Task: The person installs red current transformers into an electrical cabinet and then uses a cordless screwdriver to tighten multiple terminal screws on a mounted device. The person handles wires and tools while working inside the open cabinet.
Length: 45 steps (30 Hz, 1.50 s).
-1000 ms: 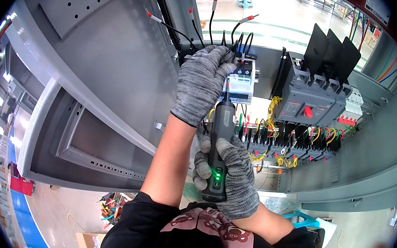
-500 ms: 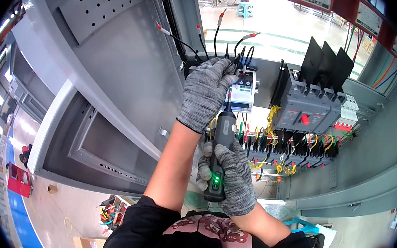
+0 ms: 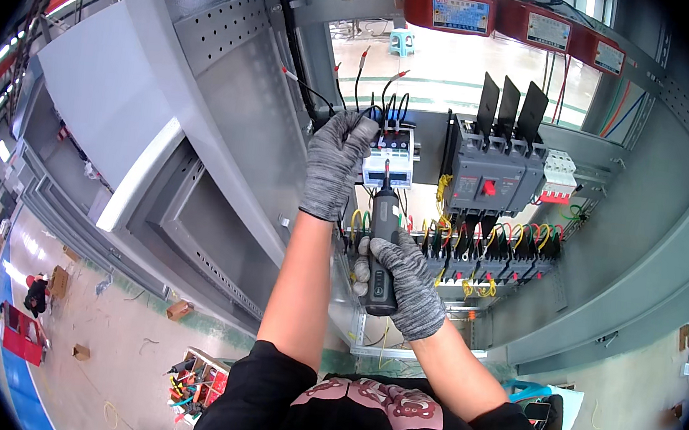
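Observation:
My right hand (image 3: 411,282), in a grey knit glove, is wrapped round a black cordless screwdriver (image 3: 386,219). The driver stands nearly upright in the picture, its bit over the front of a small white terminal device (image 3: 400,173) with a dark display strip. My gloved left hand (image 3: 330,167) is at the device's left side, fingers bent together near the black wires; what they pinch is hidden. Several black wires enter the device's top. Loose black wires with red tips (image 3: 363,59) rise behind it.
Right of the device is a large grey circuit breaker (image 3: 493,176) with black fins, beside a small white breaker (image 3: 558,177). Below runs a row of wired breakers (image 3: 498,269). Red transformers (image 3: 450,9) cross the top. Grey cabinet walls enclose both sides; a tool box (image 3: 205,385) lies on the floor.
My left hand has drawn back from the wires at the device's top to its left side. The driver's green lights have gone out. The view has shifted, showing more of the cabinet's top.

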Each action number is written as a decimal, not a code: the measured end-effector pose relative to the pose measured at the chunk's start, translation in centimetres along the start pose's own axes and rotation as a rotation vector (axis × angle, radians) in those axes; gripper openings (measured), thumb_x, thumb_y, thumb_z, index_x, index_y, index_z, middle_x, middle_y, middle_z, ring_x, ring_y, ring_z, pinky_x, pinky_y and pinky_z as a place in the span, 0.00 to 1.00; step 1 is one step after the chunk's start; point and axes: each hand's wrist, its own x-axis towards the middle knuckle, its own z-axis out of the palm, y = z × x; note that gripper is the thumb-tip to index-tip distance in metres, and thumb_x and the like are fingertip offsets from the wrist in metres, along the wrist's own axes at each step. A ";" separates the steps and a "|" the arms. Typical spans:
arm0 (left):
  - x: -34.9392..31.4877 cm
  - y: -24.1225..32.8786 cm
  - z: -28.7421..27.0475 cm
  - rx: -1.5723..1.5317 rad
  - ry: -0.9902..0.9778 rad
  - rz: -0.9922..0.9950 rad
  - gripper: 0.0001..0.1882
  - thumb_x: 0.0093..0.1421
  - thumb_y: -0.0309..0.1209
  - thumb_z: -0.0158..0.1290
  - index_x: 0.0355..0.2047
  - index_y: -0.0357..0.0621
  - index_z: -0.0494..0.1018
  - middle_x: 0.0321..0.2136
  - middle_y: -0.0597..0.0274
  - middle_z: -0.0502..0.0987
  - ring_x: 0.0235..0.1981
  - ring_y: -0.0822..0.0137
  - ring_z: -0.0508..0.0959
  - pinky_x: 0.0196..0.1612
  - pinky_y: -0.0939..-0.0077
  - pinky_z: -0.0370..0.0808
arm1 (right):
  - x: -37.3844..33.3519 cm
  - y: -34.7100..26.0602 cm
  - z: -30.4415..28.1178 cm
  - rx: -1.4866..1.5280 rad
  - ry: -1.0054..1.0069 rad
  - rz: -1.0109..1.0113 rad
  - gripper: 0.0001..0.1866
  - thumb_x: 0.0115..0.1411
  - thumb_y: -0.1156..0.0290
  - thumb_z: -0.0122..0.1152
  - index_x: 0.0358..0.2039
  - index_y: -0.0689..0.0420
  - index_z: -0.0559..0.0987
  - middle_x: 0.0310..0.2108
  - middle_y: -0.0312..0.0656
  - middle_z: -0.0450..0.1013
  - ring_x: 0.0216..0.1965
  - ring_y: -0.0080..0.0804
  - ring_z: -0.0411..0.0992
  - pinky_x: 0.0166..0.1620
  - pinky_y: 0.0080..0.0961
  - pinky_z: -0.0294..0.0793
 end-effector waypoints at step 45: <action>-0.8 2.8 -2.4 -0.112 -0.248 -0.344 0.09 0.59 0.29 0.57 0.38 0.40 0.73 0.29 0.62 0.79 0.24 0.78 0.75 0.23 0.87 0.71 | -6.0 1.2 -1.1 0.127 -0.057 0.074 0.16 0.62 0.70 0.53 0.49 0.51 0.62 0.30 0.38 0.71 0.21 0.27 0.73 0.19 0.25 0.76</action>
